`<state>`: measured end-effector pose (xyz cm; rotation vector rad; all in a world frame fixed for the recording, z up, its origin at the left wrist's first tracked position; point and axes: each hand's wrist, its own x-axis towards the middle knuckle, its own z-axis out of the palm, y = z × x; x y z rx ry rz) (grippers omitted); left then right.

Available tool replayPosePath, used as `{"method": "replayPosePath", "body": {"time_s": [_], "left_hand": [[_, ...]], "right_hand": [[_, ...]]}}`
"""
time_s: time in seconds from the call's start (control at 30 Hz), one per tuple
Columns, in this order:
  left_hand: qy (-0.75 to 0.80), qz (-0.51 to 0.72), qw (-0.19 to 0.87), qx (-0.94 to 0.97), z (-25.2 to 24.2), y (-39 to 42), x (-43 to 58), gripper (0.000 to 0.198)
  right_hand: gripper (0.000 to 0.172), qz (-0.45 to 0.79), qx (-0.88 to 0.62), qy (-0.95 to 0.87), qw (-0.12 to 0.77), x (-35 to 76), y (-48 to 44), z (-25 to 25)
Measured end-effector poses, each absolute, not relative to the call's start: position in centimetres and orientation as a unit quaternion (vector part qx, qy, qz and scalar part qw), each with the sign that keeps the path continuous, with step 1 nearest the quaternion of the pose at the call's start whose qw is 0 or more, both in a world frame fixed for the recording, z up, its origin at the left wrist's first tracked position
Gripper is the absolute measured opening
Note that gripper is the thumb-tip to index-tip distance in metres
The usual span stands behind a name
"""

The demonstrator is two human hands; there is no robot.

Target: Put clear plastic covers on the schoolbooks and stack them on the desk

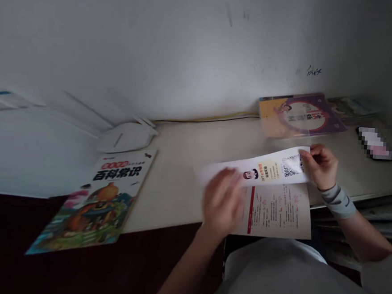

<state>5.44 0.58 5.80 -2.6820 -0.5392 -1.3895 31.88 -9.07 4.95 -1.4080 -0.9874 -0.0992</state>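
Note:
My right hand (320, 165) pinches the right end of a white printed sheet (268, 170) that bears a small portrait and a QR code and is lifted off the desk. My left hand (221, 201) is blurred by motion at the sheet's left end, and its fingers do not show clearly. Under the sheet lies an open booklet page (278, 213) with red and black print, at the desk's front edge.
A colourful book (94, 202) with large Chinese characters overhangs the desk's front edge at the left. A white router (126, 136) sits by the wall. A stack of books (300, 115) and a dark phone (374, 144) lie at the back right. A cable (211, 119) runs along the wall.

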Motion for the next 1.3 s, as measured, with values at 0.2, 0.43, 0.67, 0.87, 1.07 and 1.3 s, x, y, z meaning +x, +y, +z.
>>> {"method": "replayPosePath", "body": {"time_s": [0.2, 0.43, 0.67, 0.87, 1.07, 1.3], "left_hand": [[-0.036, -0.268, 0.17, -0.948, 5.0, -2.8, 14.2, 0.047], [-0.028, -0.222, 0.179, -0.958, 2.6, -2.4, 14.5, 0.045], [-0.046, -0.222, 0.189, -0.955, 2.3, -1.8, 14.6, 0.046], [-0.083, -0.196, 0.147, -0.966, 2.5, -1.3, 14.5, 0.052], [-0.087, -0.178, 0.134, -0.971, 2.9, -1.3, 14.4, 0.046], [-0.064, -0.157, 0.116, -0.979, 2.8, -1.9, 13.9, 0.042]], "right_hand": [[0.027, -0.069, -0.6, -0.421, 0.677, 31.2, -8.8, 5.3], [0.015, -0.059, -0.559, -0.438, 0.701, 31.5, -9.2, 4.5], [0.013, -0.021, -0.521, -0.413, 0.746, 32.1, -9.3, 3.3], [0.026, 0.148, -0.546, -0.383, 0.73, 33.6, -10.4, 1.5], [0.026, 0.149, -0.6, -0.432, 0.657, 34.1, -11.1, 1.4], [0.032, 0.306, -0.627, -0.403, 0.592, 35.3, -10.7, 1.0]]}}
